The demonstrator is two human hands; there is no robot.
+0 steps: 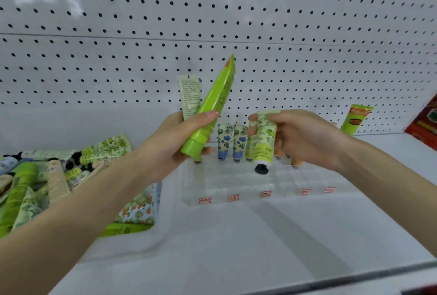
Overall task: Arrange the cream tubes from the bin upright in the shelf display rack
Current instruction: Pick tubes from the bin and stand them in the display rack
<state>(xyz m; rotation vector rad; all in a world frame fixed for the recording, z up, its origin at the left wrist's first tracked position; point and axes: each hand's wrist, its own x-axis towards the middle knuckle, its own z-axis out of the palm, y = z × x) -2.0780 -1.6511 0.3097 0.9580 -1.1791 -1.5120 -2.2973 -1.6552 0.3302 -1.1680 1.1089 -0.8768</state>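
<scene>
My left hand (175, 145) gripped a bright green tube (212, 105) and a pale tube (190, 98). My right hand (305, 136) pinched a leaf-patterned tube (264, 143), cap down, above the clear rack (236, 188) near the shelf's (236, 247) back edge.

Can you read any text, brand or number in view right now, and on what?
Nothing is legible.
Red stickers on the clear rack front: too small.
Pale tube in the left hand: fine print, blurred.
Leaf-print tube in the right hand: blurred.
Standing green tube, far right: orange label, blurred.
Red box: blurred.
</scene>
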